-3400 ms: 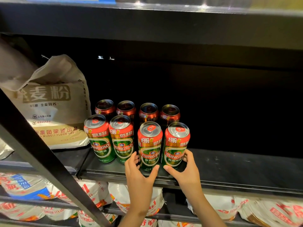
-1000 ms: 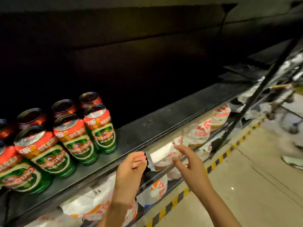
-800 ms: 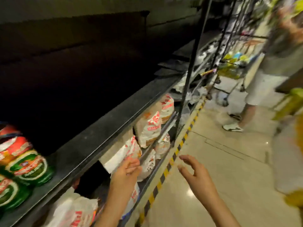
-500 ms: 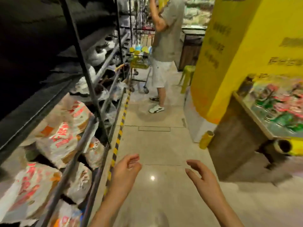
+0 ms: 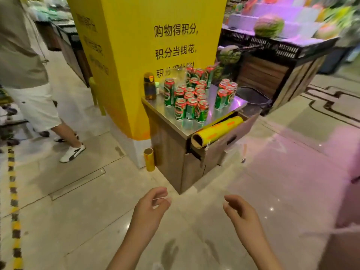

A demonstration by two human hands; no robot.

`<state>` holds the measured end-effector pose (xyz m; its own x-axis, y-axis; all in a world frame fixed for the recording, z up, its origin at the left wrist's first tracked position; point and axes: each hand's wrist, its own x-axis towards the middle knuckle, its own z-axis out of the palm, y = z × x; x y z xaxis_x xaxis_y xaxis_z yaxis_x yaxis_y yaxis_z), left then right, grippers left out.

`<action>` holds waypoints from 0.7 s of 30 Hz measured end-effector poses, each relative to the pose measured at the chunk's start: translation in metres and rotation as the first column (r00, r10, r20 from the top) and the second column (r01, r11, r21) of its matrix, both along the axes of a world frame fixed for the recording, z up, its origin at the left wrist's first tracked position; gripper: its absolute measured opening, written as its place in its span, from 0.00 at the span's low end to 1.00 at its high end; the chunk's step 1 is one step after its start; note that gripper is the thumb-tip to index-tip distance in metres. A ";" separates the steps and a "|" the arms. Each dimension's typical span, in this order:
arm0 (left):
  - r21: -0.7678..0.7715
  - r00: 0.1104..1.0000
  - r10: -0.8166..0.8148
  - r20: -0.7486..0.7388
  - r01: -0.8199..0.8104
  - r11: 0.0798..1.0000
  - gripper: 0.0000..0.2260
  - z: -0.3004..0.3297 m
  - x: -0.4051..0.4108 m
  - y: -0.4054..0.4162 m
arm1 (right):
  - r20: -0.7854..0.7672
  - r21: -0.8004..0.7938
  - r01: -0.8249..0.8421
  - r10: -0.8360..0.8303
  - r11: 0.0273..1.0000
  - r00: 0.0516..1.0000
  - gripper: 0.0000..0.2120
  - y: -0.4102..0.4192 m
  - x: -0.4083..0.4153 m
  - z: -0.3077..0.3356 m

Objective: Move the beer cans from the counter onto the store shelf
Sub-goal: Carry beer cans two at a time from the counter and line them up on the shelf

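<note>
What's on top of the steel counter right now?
On the steel counter: upright beer cans in clusters, a dark bottle and clear plastic wrap. Anything behind the cans is hidden.

Steel-topped wooden counter (image 5: 196, 129) beside a yellow pillar, bearing upright green-and-red beer cans (image 5: 191, 108) in a main cluster and a smaller group (image 5: 225, 95) to its right, plus a dark bottle (image 5: 149, 86) at the rear left.

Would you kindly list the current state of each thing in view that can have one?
Left hand: empty, fingers loosely curled.
Right hand: empty, fingers loosely curled.
Beer cans: upright, clustered on the counter.
Drawer: pulled open, yellow roll lying in it.
Bottle: upright, capped.
</note>
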<state>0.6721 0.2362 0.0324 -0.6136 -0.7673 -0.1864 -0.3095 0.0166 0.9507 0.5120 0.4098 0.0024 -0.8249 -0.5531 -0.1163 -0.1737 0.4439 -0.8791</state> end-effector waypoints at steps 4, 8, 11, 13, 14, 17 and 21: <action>0.006 0.999 -0.042 0.023 0.041 0.999 0.09 -0.008 -0.061 -0.041 | 0.019 -0.012 0.053 -0.053 0.999 0.998 0.09 -0.029 -0.052 -0.002; 0.008 0.999 -0.040 0.021 0.040 0.999 0.10 -0.008 -0.129 -0.089 | 0.043 -0.031 0.064 -0.063 0.997 0.997 0.11 -0.072 -0.112 0.015; 0.006 0.997 -0.080 0.014 0.080 0.997 0.10 -0.002 -0.186 -0.116 | 0.031 -0.063 0.087 -0.085 0.994 0.996 0.11 -0.099 -0.158 0.027; 0.009 0.992 -0.128 0.009 0.128 0.992 0.10 0.002 -0.227 -0.131 | 0.038 -0.094 0.122 -0.119 0.988 0.992 0.09 -0.110 -0.187 0.029; 0.014 0.988 -0.152 0.011 0.152 0.988 0.11 0.003 -0.248 -0.135 | 0.044 -0.098 0.136 -0.132 0.986 0.990 0.09 -0.112 -0.201 0.028; -0.001 0.973 -0.228 0.013 0.228 0.974 0.11 0.008 -0.308 -0.140 | 0.088 -0.098 0.179 -0.171 0.979 0.981 0.11 -0.113 -0.239 0.025; -0.009 0.955 -0.295 0.010 0.295 0.955 0.11 0.006 -0.382 -0.138 | 0.077 -0.098 0.206 -0.199 0.974 0.977 0.10 -0.109 -0.303 0.013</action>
